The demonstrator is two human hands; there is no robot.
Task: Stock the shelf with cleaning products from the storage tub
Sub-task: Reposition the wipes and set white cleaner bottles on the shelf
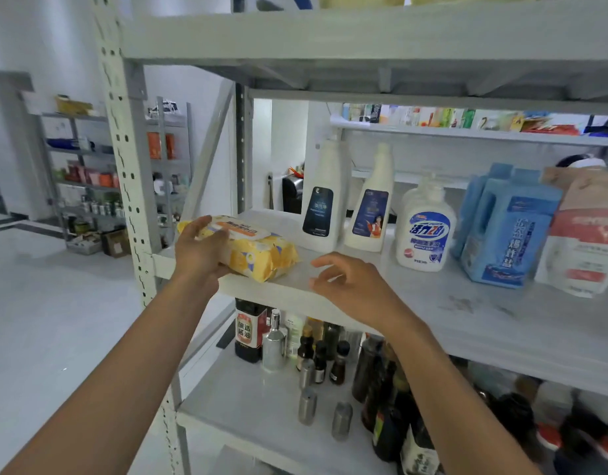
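Observation:
A yellow pack of wet wipes (258, 252) with an orange-and-white lid lies on the grey middle shelf (467, 313), near its left front corner. My left hand (199, 252) grips the pack's left end, fingers over the top. My right hand (350, 286) hovers just above the shelf to the right of the pack, fingers loosely spread and holding nothing. Further back on the shelf stand two white spray bottles (325, 207) with dark labels, a white pump bottle (426, 231), blue detergent jugs (505, 228) and a pink-and-white pouch (584, 234). The storage tub is out of view.
A perforated grey upright (127, 173) frames the shelf on the left. The shelf below (247, 406) holds several dark sauce bottles and metal shakers. An upper shelf beam (364, 36) hangs overhead. More racks with goods stand across the pale floor at left.

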